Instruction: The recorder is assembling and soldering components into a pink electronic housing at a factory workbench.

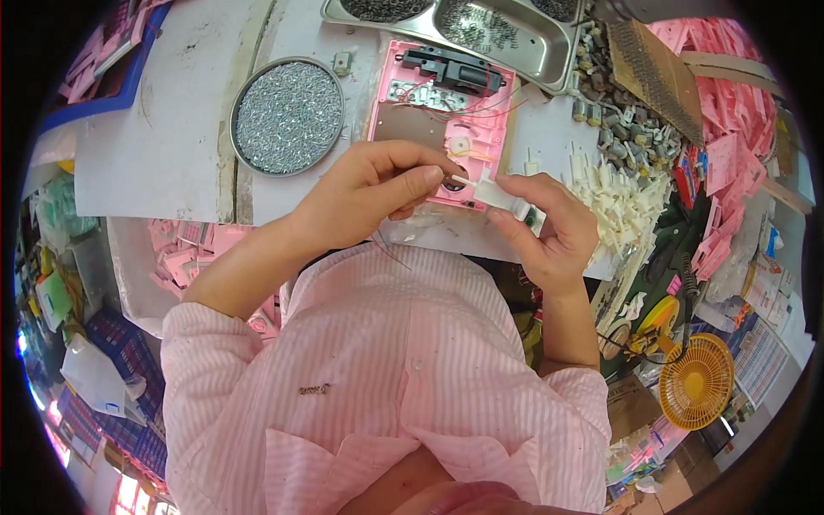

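Observation:
My right hand [556, 230] grips a white plastic part [496, 194] between thumb and fingers. A thin white shaft on that part points left to my left hand [382, 182], whose thumb and index finger are pinched at the shaft's tip. Whatever small piece may sit between those fingertips is hidden. Just beyond both hands lies an open pink plastic casing [491, 137]. Inside it are a black plastic module [455, 70], a metal contact plate [427, 94], a brown panel [408, 123] and thin red and yellow wires. My hands cover part of its near edge.
A round dish of small screws [287, 118] stands left of the casing, with a small motor [342, 63] nearby. Behind is a compartmented metal tray [554, 51]. To the right lie heaped motors [620, 133], white plastic parts [614, 206] and pink pieces [730, 167]. A yellow fan [696, 382] stands lower right.

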### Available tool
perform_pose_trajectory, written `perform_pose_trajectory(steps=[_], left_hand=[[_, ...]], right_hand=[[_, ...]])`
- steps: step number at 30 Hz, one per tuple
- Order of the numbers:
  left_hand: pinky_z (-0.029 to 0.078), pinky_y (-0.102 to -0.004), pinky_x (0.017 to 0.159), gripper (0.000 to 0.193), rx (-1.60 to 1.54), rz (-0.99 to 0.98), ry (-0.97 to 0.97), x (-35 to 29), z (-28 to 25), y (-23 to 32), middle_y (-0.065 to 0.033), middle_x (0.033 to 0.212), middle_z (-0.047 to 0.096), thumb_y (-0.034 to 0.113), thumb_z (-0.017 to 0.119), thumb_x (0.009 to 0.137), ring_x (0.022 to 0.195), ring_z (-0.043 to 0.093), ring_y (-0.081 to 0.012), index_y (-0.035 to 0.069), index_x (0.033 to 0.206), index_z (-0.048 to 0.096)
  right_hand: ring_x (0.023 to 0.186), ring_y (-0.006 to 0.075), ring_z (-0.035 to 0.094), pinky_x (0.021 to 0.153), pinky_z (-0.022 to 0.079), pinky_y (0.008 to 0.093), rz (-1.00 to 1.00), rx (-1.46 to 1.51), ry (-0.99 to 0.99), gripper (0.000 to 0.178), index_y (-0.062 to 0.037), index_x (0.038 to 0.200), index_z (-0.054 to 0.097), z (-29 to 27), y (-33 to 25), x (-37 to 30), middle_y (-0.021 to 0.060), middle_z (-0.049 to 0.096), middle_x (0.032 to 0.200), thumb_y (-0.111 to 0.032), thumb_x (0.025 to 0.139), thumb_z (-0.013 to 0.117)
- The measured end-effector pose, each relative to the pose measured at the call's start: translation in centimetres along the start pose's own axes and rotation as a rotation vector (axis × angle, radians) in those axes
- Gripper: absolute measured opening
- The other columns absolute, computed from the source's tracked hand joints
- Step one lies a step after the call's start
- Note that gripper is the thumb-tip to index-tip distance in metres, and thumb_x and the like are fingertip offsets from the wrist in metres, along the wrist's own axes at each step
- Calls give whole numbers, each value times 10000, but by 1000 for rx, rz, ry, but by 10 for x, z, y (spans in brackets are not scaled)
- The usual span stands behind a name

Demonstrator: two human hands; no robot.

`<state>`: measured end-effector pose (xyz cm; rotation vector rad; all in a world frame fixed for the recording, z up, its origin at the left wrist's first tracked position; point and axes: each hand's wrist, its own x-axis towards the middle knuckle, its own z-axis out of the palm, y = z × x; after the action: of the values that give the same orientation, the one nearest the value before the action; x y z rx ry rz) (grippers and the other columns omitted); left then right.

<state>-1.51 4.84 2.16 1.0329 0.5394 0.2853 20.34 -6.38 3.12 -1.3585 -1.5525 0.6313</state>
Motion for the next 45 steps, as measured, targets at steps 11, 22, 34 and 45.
perform_pose_trajectory(steps=[11, 22, 34, 45], left_hand=[[405, -238, 590, 279, 91, -284, -248, 10, -6, 33, 35, 758, 537, 251, 565, 1019, 698, 508, -67, -1, 1073, 671], [531, -407, 694, 154, 1465, 435, 119, 62, 5, -10, -76, 855, 655, 196, 702, 846, 808, 660, -291, 78, 930, 648], [508, -392, 621, 118, 1263, 455, 98, 55, 6, -4, -95, 750, 624, 134, 699, 845, 704, 643, -271, 30, 846, 645], [505, -290, 597, 149, 964, 726, 238, 24, -11, -27, -98, 917, 647, -17, 734, 800, 725, 641, -219, 26, 937, 694]], right_hand=[[885, 277, 693, 810, 537, 339, 112, -69, -313, 298, -19, 1183, 603, -16, -7, -5, 160, 699, 1091, -118, 909, 671], [1091, 312, 665, 909, 496, 397, 324, 335, 101, 323, 6, 1211, 522, -42, 29, -22, 244, 652, 1197, -189, 978, 633], [920, 187, 594, 817, 476, 290, 190, -93, 123, 244, -33, 1040, 704, -36, 31, -3, 78, 658, 1007, -69, 809, 771], [930, 262, 561, 788, 482, 391, -266, -737, -218, 229, -86, 884, 703, -12, 17, 39, 36, 628, 916, -119, 676, 793]])
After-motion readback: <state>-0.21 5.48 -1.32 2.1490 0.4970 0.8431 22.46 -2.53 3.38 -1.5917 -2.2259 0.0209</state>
